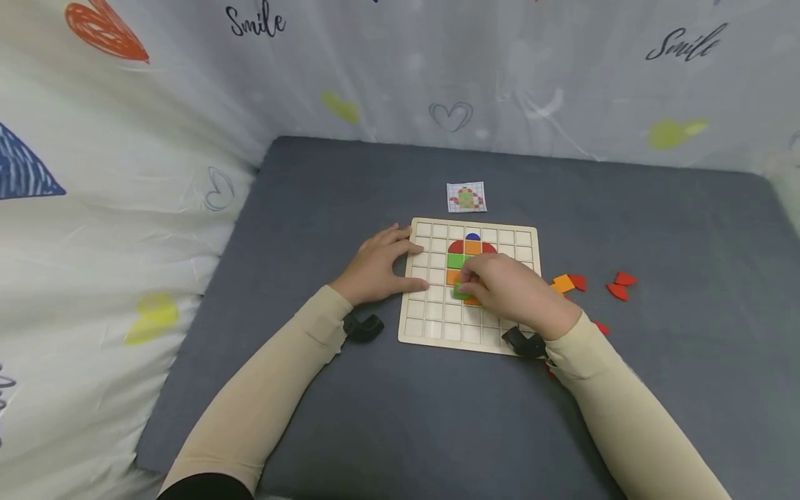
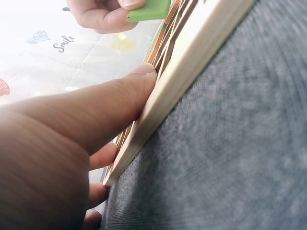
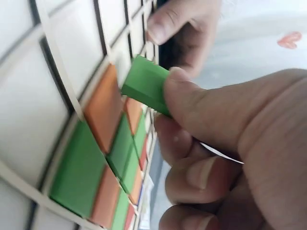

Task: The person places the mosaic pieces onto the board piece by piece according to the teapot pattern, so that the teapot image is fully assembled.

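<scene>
My right hand (image 1: pixel 509 288) pinches a green tile (image 3: pixel 146 84) between thumb and forefinger, holding it tilted just above the wooden grid board (image 1: pixel 462 347). In the right wrist view, set orange tiles (image 3: pixel 103 112) and green tiles (image 3: pixel 79 172) lie in the grid below it. At the board's top end sit a blue half-round piece (image 1: pixel 472 237) and red curved pieces (image 1: pixel 456 246). My left hand (image 1: pixel 378 267) rests at the board's left edge, fingers extended, its thumb lying on the wooden rim (image 2: pixel 158 110) in the left wrist view.
A small picture card (image 1: pixel 466 197) with a coloured grid pattern lies behind the board. Loose orange pieces (image 1: pixel 562 283) and red pieces (image 1: pixel 625 278) are scattered to the right, some partly hidden by my right arm. A printed white curtain (image 1: pixel 400 76) hangs behind the grey table (image 1: pixel 350 187).
</scene>
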### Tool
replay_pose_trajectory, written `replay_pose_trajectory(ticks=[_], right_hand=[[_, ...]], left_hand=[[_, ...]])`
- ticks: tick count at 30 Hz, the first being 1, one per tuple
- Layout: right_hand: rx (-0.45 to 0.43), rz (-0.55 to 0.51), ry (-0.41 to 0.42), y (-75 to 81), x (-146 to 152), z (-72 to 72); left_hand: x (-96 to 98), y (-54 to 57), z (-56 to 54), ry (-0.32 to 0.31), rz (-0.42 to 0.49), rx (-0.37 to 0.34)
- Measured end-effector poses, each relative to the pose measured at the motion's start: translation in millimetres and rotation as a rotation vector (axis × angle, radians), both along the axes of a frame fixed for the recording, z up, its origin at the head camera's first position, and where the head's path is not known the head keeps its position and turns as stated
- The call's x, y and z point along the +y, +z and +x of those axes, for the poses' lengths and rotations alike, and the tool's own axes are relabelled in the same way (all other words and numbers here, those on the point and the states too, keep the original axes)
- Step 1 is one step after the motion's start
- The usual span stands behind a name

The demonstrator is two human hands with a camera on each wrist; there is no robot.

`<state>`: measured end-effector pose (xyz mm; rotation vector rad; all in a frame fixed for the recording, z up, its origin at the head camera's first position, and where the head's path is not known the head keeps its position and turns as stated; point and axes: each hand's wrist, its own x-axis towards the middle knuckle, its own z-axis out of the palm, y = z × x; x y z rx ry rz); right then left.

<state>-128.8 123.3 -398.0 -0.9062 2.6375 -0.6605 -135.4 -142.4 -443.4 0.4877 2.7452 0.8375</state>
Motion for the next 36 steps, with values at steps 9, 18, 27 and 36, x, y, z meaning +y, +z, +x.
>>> replay_pose_trajectory(ticks=[9,18,27,36], right_hand=[[0.028,-0.035,0.017,-9.7,-9,3.8],[0.134,-0.003,0.017,-15.6,-11,8.0],[0.156,-0.029,0.008,-17.2,-10,8.5],[0.123,-0.019,-0.060,-7.7,5,3.4]], left_hand=[[-0.5,-1.7,-1.5,-0.006,0.007,0.008],[-1.4,-2.0,-0.4,-0.013,0.015,0.018],[-2.0,-2.1,-1.7,-0.008,0.011,0.013],[-1.1,-2.0,-1.5,-0.005,-0.001,0.011]])
